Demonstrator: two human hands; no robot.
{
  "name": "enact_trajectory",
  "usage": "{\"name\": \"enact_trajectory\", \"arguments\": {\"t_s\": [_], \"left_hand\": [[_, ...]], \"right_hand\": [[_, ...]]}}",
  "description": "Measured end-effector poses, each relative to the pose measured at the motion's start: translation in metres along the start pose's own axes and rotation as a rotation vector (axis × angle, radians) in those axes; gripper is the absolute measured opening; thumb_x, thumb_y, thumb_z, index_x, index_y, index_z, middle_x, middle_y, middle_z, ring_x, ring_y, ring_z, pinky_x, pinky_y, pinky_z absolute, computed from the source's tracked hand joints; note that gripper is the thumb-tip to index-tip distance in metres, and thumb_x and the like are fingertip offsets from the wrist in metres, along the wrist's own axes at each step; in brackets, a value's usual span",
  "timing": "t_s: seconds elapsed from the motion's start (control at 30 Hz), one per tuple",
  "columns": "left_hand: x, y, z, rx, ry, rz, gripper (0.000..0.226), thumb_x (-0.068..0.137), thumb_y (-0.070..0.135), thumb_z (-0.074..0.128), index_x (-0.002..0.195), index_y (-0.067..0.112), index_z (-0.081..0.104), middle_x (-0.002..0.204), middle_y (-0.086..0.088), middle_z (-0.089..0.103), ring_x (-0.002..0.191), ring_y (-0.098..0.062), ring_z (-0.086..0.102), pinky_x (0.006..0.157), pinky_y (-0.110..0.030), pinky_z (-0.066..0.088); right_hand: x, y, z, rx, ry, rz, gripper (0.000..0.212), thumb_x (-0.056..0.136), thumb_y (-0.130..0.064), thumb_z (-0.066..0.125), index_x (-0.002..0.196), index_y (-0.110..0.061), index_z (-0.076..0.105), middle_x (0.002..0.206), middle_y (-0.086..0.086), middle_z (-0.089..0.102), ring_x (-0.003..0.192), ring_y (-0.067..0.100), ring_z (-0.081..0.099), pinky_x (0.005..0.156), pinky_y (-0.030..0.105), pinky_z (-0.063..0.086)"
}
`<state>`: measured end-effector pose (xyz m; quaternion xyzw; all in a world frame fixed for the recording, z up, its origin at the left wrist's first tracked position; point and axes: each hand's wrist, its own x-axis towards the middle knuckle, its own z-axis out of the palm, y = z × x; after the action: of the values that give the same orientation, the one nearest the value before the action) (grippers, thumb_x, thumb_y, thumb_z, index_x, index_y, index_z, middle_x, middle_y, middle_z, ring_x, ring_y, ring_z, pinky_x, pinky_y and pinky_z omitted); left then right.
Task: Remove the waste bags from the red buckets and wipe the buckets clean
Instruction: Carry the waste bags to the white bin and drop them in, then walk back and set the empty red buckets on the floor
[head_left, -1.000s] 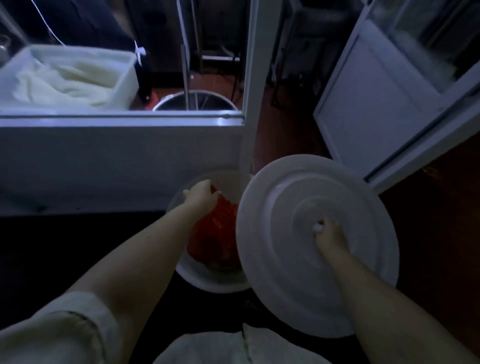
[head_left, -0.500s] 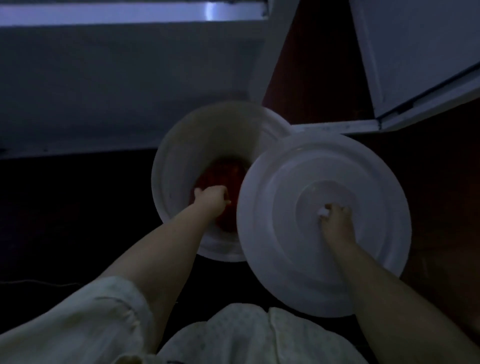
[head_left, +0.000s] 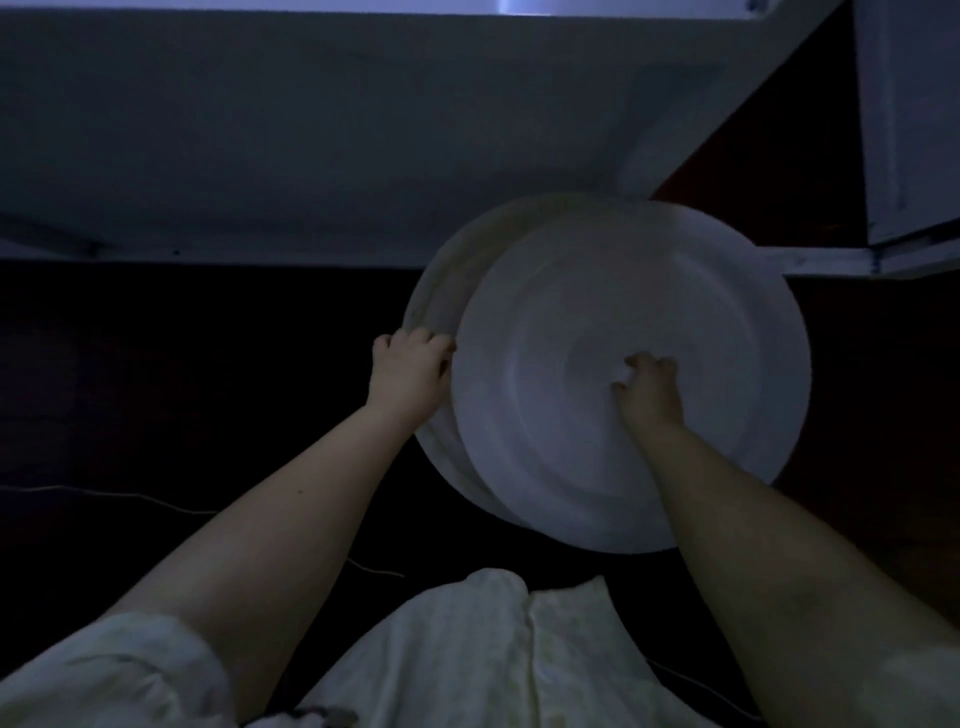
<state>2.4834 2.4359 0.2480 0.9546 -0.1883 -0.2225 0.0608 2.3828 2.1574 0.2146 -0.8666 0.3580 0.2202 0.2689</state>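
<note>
Right hand (head_left: 649, 387) pinches centre knob of lid (head_left: 649, 291); left hand (head_left: 410, 371), fingers curled, grips left rim of bucket (head_left: 441, 291) (lid offset right). Brace rim; keep lid level.

Over the bucket (head_left: 441, 291), right hand (head_left: 649, 395) grips white lid (head_left: 675, 291); left hand (head_left: 408, 374) holds rim.

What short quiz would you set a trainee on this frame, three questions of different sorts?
1. True or false: the lid hides the whole rim of the bucket.
2. Where does the right hand grip the lid? A: its centre. B: its near edge. C: its far edge.
3. Fill in: the left hand holds the bucket by its ____.
Key: 1 false, a crescent of rim shows on the left; 2 A; 3 rim.
</note>
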Motion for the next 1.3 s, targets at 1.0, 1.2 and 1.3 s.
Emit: {"name": "enact_trajectory", "arguments": {"t_s": [1.0, 1.2, 1.3], "left_hand": [[-0.091, 0.326, -0.105, 0.158, -0.004, 0.638, 0.034, 0.094, 0.035, 0.048, 0.127, 0.027, 0.052, 0.128, -0.002, 0.051, 0.121, -0.027, 0.043, 0.103, -0.045, 0.026], [-0.170, 0.501, -0.084, 0.182, -0.115, 0.964, 0.037, 0.093, 0.037, 0.049, 0.129, 0.027, 0.050, 0.133, -0.002, 0.047, 0.129, -0.026, 0.037, 0.110, -0.054, 0.023], [-0.225, 0.586, -0.055, 0.206, -0.136, 1.046, 0.037, 0.094, 0.036, 0.049, 0.130, 0.026, 0.050, 0.135, -0.003, 0.046, 0.130, -0.026, 0.036, 0.111, -0.053, 0.021]], "right_hand": [[-0.224, 0.130, -0.197, 0.229, 0.278, 0.099, 0.049, 0.091, -0.020, 0.058, 0.139, -0.025, 0.047, 0.141, -0.002, 0.045, 0.131, 0.020, 0.038, 0.108, 0.041, 0.038], [-0.309, 0.273, -0.247, 0.275, 0.471, 0.196, 0.046, 0.089, -0.023, 0.063, 0.134, -0.027, 0.051, 0.136, -0.007, 0.048, 0.129, 0.016, 0.039, 0.106, 0.038, 0.041], [-0.354, 0.357, -0.264, 0.328, 0.543, 0.270, 0.044, 0.088, -0.024, 0.064, 0.130, -0.027, 0.053, 0.132, -0.006, 0.048, 0.126, 0.018, 0.041, 0.104, 0.040, 0.041]]}}
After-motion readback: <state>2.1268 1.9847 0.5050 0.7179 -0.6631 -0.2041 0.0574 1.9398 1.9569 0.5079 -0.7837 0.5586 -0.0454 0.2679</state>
